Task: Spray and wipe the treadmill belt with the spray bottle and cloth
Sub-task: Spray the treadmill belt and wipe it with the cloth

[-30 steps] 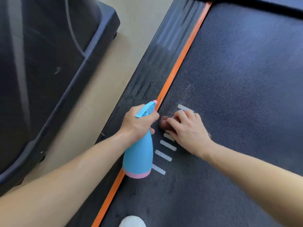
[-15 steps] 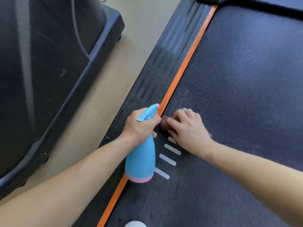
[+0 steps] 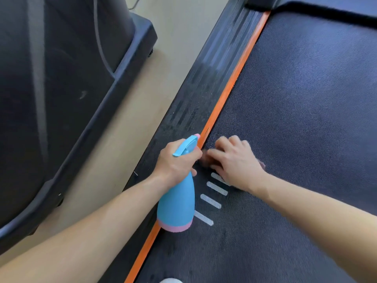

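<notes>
Treadmill belt (image 3: 306, 99): dark, finely textured, and it fills the right half of the view from where I stand. Both task items are at its left edge.
Neighbouring machine (image 3: 51, 99): a big black base with a raised rim on the left, well apart from the treadmill.
Floor (image 3: 163, 58): a pale beige strip between the 2 machines.
Side rail (image 3: 193, 103): black and ribbed, running along the belt's left side, with a dusty look.
Orange strip (image 3: 234, 78): a narrow line between the side rail and the belt.
Spray bottle (image 3: 177, 201): blue with a pink base band and a pink nozzle tip. It is held off the surface over the orange strip, base toward the person, nozzle pointing away up the rail.
Left hand (image 3: 175, 162): wrapped round the bottle's neck just below the trigger, fingers curled tight.
Right hand (image 3: 234, 162): palm-down on the belt just beside the bottle, fingers reaching forward and pressing the cloth flat rather than clutching it.
White dashes (image 3: 211, 201): 4 short painted marks in a row on the belt. The far one runs under the right hand.
Cloth (image 3: 262, 164): pinkish, almost wholly hidden under the right hand, only an edge peeking out on the belt.
White object (image 3: 170, 280): a rounded sliver at the bottom edge. I cannot tell what it is.
</notes>
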`<state>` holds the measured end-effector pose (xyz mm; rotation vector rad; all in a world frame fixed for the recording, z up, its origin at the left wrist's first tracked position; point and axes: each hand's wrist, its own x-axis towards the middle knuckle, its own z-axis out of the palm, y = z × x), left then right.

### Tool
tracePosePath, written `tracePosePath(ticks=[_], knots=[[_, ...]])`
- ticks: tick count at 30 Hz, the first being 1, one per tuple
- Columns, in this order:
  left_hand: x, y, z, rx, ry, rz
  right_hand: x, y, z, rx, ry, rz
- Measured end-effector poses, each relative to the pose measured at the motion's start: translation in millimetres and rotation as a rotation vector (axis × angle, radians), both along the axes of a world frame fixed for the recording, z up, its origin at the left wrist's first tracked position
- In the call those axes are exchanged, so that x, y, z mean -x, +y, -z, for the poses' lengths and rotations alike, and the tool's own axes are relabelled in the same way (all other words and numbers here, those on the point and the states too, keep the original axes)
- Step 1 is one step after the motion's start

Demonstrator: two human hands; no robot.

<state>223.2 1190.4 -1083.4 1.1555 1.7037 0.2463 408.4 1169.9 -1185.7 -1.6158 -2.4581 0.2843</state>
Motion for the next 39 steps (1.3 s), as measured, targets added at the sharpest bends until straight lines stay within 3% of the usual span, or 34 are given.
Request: tracePosePath(ticks=[4,7,11,14,16,20,22,26,31,35,39], knots=[[-0.5,6.1,3.9,-0.028,0.014,-0.021,-24.6,-7.6,-20.0,0.099,-0.095,-0.374],[-4.5,7.4,2.5,-0.026,-0.004,-0.011,-46.9,-2.4,-33.0,0.149,-0.176,-0.374],[-10.1,5.4,-2.4,-0.013,-0.012,-0.003,-42.3,-32.4,-31.2,0.154,0.172,0.090],[-11.5,5.4,1.8,-0.015,-0.014,-0.005,-11.6,-45.1,-21.9,0.219,0.077,0.571],[-10.6,6.5,5.6,-0.024,-0.016,0.003,6.7,-41.7,-15.7,0.292,0.076,0.688],[-7.8,10.6,8.7,-0.029,-0.020,0.008,15.0,-23.4,-6.8,0.215,0.059,0.591],[-6.0,13.2,8.3,-0.030,-0.054,-0.023,8.2,-16.7,-4.2,0.195,0.009,0.420],[-2.1,15.8,6.0,-0.044,-0.112,-0.041,-8.8,-22.2,-10.2,0.227,0.100,0.164],[3.7,17.4,9.9,-0.042,-0.107,-0.030,1.8,-50.8,-18.8,0.120,-0.030,0.273],[6.5,17.7,9.2,-0.019,-0.131,-0.056,-4.8,-47.9,-4.1,0.130,0.027,0.174],[5.0,18.7,10.0,-0.004,-0.155,-0.082,-25.4,-27.5,12.6,-0.007,0.012,0.002]])
